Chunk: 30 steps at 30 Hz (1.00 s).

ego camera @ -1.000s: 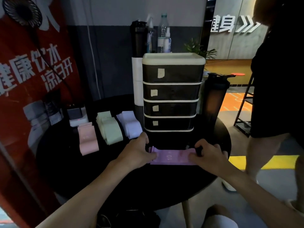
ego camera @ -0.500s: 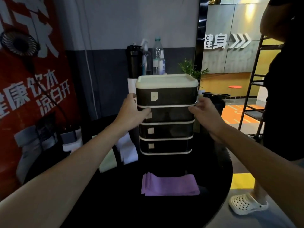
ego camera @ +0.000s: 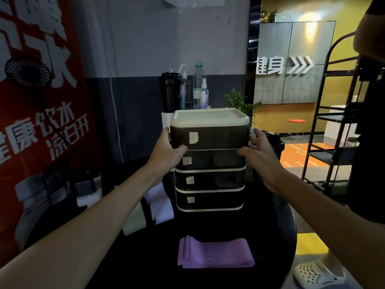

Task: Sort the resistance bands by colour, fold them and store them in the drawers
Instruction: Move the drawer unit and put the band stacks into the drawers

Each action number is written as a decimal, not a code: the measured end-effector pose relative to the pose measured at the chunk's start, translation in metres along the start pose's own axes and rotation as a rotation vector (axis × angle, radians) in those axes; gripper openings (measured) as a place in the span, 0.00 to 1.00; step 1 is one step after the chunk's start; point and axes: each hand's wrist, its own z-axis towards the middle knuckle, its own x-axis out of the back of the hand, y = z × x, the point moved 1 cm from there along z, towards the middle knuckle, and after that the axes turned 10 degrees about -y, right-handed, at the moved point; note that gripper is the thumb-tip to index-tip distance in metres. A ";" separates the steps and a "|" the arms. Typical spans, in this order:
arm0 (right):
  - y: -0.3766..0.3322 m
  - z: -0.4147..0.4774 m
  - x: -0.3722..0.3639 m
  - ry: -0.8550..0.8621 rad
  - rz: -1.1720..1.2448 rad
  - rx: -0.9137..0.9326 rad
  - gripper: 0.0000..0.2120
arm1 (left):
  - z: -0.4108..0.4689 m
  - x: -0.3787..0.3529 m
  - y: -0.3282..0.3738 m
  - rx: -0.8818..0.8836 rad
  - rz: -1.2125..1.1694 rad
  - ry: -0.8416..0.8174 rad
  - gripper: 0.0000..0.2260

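Note:
A black drawer unit (ego camera: 209,180) with cream trim and a cream lid stands at the middle of the round black table (ego camera: 277,236). My left hand (ego camera: 166,152) grips the left side of its top drawer (ego camera: 216,137), thumb on the lower front edge. My right hand (ego camera: 259,150) holds the drawer's right side the same way. A folded purple band (ego camera: 215,255) lies flat in front of the unit. A white band (ego camera: 161,203) and a pale green band (ego camera: 135,223) lie to the left, partly hidden by my left arm.
A black shaker bottle (ego camera: 273,147) stands right behind the unit, with more bottles (ego camera: 199,86) on a white stand further back. Another person (ego camera: 366,142) stands at the right beside a black rack (ego camera: 331,126). A red banner (ego camera: 41,122) fills the left.
Both hands let go of the purple band and rose to the sides of the top drawer. The band now lies alone on the table, and the view tilted upward.

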 end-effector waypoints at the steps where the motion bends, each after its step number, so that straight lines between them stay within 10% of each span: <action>1: -0.001 -0.002 0.000 -0.003 0.000 0.000 0.37 | -0.002 0.000 0.001 -0.007 0.009 0.000 0.24; 25: -0.013 -0.052 0.003 0.111 -0.077 0.040 0.32 | -0.063 0.009 0.014 -0.124 -0.007 -0.129 0.22; 30: 0.003 -0.066 0.005 0.154 -0.078 -0.028 0.28 | -0.088 0.002 -0.018 0.055 -0.059 0.108 0.19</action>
